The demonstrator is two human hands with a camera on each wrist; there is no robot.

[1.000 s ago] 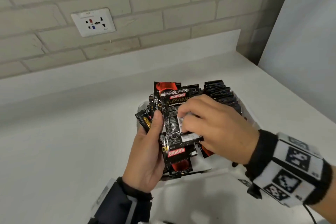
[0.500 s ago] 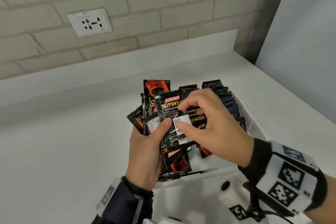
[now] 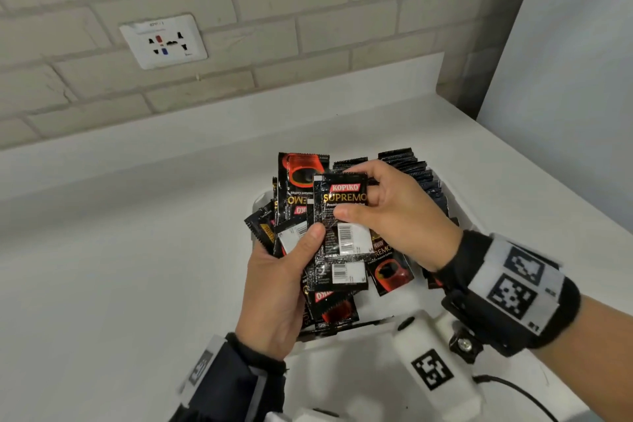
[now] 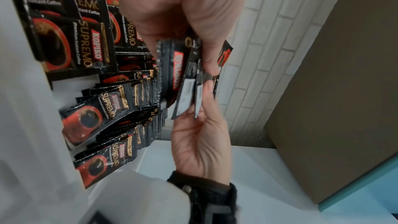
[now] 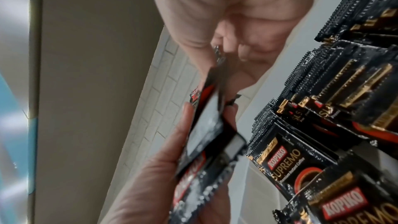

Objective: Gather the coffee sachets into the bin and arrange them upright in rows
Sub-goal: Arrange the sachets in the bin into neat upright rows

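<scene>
Black and red coffee sachets fill a white bin (image 3: 462, 212) on the counter. Several stand upright in a row (image 3: 407, 164) at its far right, and others lie loose (image 3: 390, 267) inside. My left hand (image 3: 284, 281) grips a fanned stack of sachets (image 3: 337, 279) above the bin, thumb pressed on its face. My right hand (image 3: 383, 209) pinches the top sachet (image 3: 337, 202) by its upper half, barcode side facing me. The left wrist view shows the stack (image 4: 172, 71) edge-on between both hands, with sachets packed in the bin (image 4: 112, 108) behind it. Upright rows (image 5: 323, 108) show in the right wrist view.
A white counter (image 3: 137, 267) runs to a brick wall with a socket (image 3: 163, 41). A grey panel (image 3: 565, 79) closes the right side. A white device with a black marker (image 3: 431, 370) and a cable lies in front of the bin.
My right hand has shifted its grip to the upper part of the top sachet and drawn it up off the stack. The left hand keeps holding the stack.
</scene>
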